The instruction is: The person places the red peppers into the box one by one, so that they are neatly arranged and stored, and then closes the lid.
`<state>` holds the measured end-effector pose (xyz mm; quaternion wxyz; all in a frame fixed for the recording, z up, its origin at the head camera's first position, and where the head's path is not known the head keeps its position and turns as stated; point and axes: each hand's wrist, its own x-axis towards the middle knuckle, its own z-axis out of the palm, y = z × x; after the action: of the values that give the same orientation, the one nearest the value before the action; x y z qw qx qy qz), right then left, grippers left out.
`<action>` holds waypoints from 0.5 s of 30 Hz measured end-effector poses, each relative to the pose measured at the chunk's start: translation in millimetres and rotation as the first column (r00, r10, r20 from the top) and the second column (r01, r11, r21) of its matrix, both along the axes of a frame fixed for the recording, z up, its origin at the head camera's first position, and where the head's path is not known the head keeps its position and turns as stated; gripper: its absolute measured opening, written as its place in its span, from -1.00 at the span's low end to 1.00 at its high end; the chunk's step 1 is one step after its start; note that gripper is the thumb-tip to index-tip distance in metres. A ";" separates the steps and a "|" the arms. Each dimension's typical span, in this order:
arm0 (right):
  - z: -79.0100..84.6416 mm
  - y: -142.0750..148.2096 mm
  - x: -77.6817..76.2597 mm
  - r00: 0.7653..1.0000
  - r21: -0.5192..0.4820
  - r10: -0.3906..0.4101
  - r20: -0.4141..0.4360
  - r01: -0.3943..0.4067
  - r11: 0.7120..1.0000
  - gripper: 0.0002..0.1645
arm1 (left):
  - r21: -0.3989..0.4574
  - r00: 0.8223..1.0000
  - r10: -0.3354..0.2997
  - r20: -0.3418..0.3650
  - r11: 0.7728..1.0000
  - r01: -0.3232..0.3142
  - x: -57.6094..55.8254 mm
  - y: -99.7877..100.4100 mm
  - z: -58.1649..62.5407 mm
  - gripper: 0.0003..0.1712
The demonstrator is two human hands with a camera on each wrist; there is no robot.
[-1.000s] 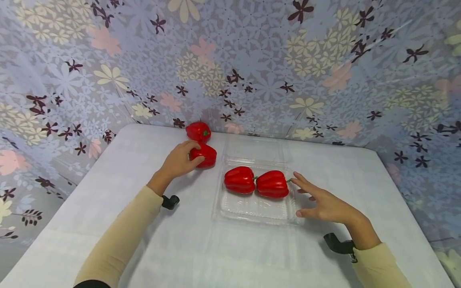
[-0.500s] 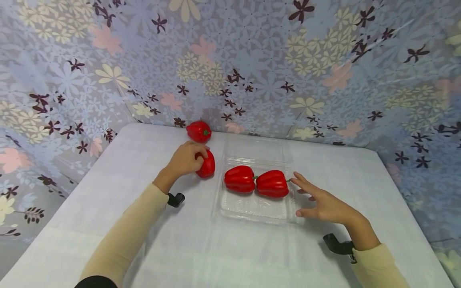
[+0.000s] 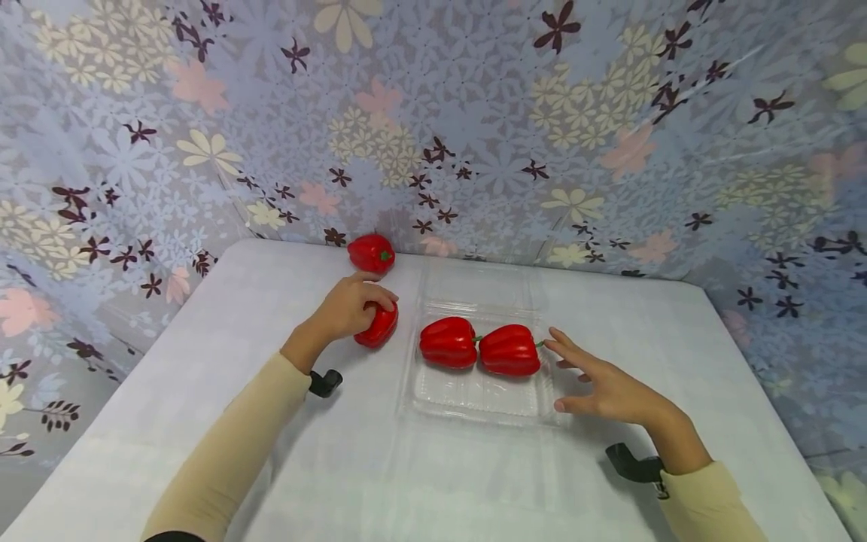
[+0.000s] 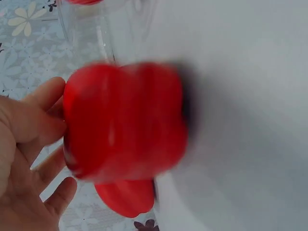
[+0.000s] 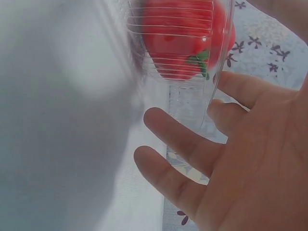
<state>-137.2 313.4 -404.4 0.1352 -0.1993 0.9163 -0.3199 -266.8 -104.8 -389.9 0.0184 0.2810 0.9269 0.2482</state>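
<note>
My left hand point(image 3: 348, 305) holds a red bell pepper point(image 3: 381, 326) from above, left of the clear plastic container point(image 3: 467, 409). In the left wrist view that bell pepper point(image 4: 125, 122) is blurred, with thumb and fingers at its near end. Two more red bell peppers, one on the left point(image 3: 448, 343) and one on the right point(image 3: 510, 351), lie in a row in the container, green stems pointing right. At the container's right wall is my right hand point(image 3: 619, 391), fingers spread and holding nothing. The right wrist view shows fingertips right at the clear rim point(image 5: 219, 72).
Another red bell pepper point(image 3: 371, 254) lies at the table's back edge, behind my left hand. The container's clear lid point(image 3: 481, 284) is folded back toward the flowered cloth backdrop point(image 3: 474, 113). A white cloth covers the table point(image 3: 474, 482).
My left hand has turned the bell pepper and drawn it toward the near side of the table, away from the one at the back. The right hand has stayed by the container.
</note>
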 end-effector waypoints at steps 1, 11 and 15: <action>-0.4 -0.3 0.0 1.000 0.001 0.003 0.000 -0.003 1.000 0.07 | -0.007 1.000 0.005 -0.013 1.000 -0.005 1.0 -0.3 -1.6 -0.62; -0.7 -1.8 -1.6 1.000 0.013 0.005 -0.002 -0.005 1.000 0.06 | -0.154 0.974 0.145 -0.172 0.973 -0.172 10.9 -0.7 -1.8 -0.63; -0.6 -1.7 -1.4 1.000 0.012 0.003 0.006 -0.003 1.000 0.07 | -0.105 0.986 0.134 -0.104 0.984 -0.144 13.8 -1.6 -1.5 -0.65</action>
<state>-138.6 311.7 -405.1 0.1397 -0.1989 0.9175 -0.3147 -253.0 -106.5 -391.4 -0.0279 0.2257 0.9565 0.1825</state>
